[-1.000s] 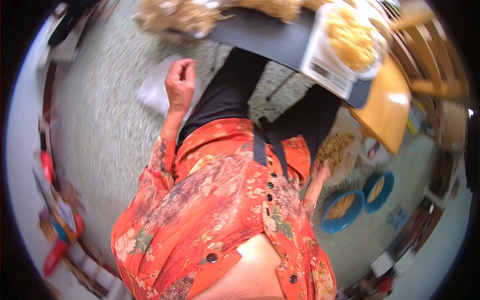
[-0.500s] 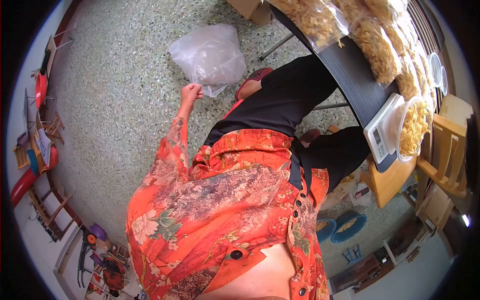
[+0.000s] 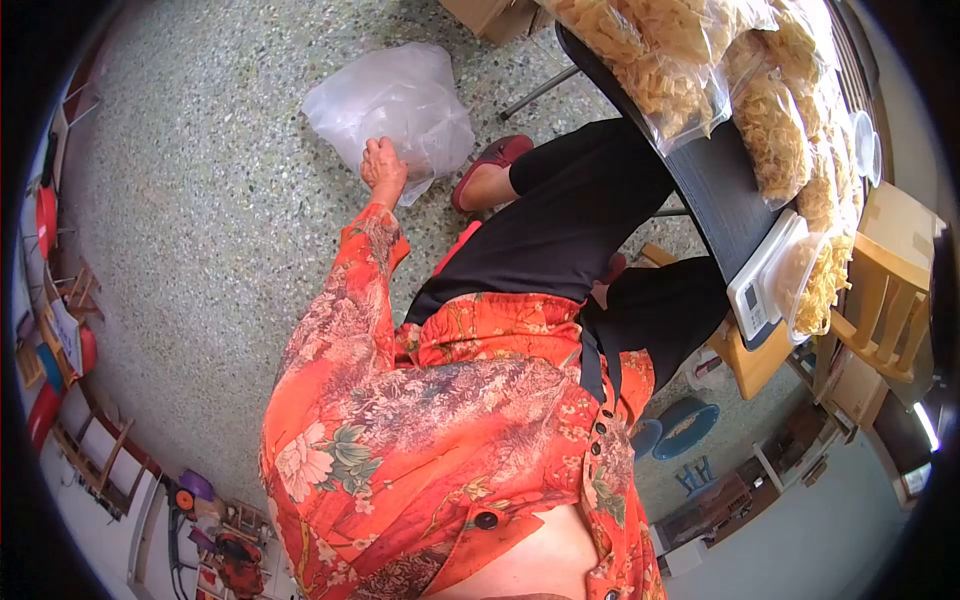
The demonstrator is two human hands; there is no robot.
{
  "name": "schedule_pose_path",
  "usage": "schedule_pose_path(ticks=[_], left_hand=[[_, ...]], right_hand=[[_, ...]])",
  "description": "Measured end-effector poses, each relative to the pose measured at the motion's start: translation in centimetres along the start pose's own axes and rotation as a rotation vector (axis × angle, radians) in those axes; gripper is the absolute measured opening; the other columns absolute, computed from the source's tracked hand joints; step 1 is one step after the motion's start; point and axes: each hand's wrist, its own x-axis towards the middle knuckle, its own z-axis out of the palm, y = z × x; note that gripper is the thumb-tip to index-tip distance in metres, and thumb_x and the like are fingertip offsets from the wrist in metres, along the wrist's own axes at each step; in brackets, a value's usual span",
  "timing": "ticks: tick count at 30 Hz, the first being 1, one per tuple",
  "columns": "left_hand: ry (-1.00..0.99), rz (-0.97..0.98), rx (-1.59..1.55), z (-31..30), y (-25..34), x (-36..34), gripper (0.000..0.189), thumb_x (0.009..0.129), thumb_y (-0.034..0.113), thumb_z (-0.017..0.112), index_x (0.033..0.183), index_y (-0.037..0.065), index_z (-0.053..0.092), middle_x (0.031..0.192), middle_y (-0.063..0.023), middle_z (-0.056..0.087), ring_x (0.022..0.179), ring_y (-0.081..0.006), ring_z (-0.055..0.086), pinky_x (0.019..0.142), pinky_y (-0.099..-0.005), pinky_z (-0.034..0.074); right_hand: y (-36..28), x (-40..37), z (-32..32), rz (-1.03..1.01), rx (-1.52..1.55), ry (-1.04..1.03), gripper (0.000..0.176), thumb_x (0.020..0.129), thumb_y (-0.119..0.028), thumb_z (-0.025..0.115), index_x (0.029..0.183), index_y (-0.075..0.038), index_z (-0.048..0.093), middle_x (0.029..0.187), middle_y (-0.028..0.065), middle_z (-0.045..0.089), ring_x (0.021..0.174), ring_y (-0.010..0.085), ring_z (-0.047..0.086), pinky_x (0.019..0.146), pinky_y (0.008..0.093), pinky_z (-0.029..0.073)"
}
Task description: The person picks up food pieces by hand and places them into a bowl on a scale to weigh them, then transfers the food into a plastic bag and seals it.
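My left hand (image 3: 384,172) reaches down to the near side of a clear plastic bag (image 3: 425,90) that lies on the speckled floor. Its fingers are curled and closed at the bag's edge; the fingertips are partly hidden. Inside, the bag shows only whitish folds. My right hand is out of sight. To the right, a white digital scale (image 3: 762,285) rests on the dark table with a clear plastic tub (image 3: 792,290) of yellowish dried strips on it.
Several filled bags of dried strips (image 3: 775,140) crowd the dark table (image 3: 700,190). A wooden chair (image 3: 885,315) stands beyond the scale. Blue basins (image 3: 690,425) sit on the floor at lower right. A cardboard box (image 3: 490,15) is at the top, near a metal table leg (image 3: 540,92).
My left hand has moved forward from beside the bag onto its near edge. The view has shifted slightly, so the bag and my foot appear further left.
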Motion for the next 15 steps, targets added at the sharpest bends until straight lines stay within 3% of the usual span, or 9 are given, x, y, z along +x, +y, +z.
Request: schedule_pose_path(ticks=[2,5,7,10,15], left_hand=[[-0.057,-0.027,0.076,0.9,-0.5,1.0,0.049,0.072,0.024,0.084,0.115,0.015,0.062,0.117,-0.0100,0.054,0.114,-0.0334,0.057,0.089,-0.0463,0.052],[-0.037,-0.002,0.019,1.4,-1.4,2.6,0.039,0.074,0.025,0.082,0.109,0.014,0.067,0.113,-0.0099,0.060,0.111,-0.0337,0.060,0.086,-0.0474,0.053],[-0.105,0.006,0.041,2.1,-2.0,3.8,0.019,0.076,0.020,0.078,0.093,0.015,0.072,0.106,-0.0086,0.065,0.101,-0.0320,0.065,0.083,-0.0472,0.055],[-0.109,-0.062,-0.089,-0.5,-1.5,5.0,0.011,0.076,0.023,0.078,0.080,0.015,0.073,0.094,-0.0081,0.070,0.090,-0.0319,0.068,0.078,-0.0471,0.055],[-0.224,0.009,-0.302,-4.5,-3.2,6.1,0.025,0.071,0.029,0.085,0.076,0.009,0.070,0.081,-0.0088,0.070,0.076,-0.0281,0.068,0.071,-0.0414,0.053]], right_hand=[[-0.8,0.5,0.3,0.011,-0.014,-0.006,0.021,0.099,-0.012,0.055,0.117,-0.002,0.058,0.105,0.0133,0.069,0.079,0.0225,0.066,0.066,0.0318,0.055],[-1.7,0.2,0.3,0.009,-0.023,-0.009,0.021,0.099,-0.011,0.054,0.118,-0.003,0.057,0.105,0.0130,0.069,0.078,0.0218,0.066,0.066,0.0312,0.055],[-1.6,0.2,0.3,0.007,-0.029,-0.010,0.021,0.099,-0.010,0.054,0.119,-0.003,0.057,0.105,0.0128,0.069,0.078,0.0213,0.065,0.065,0.0308,0.054],[-1.6,-0.3,0.0,-0.005,-0.013,-0.021,0.022,0.100,-0.010,0.053,0.120,-0.003,0.056,0.104,0.0125,0.069,0.077,0.0205,0.065,0.065,0.0301,0.054],[2.7,-1.1,-4.5,-0.106,0.120,0.031,0.023,0.100,-0.009,0.051,0.122,-0.004,0.055,0.104,0.0120,0.069,0.076,0.0192,0.064,0.064,0.0291,0.054]])
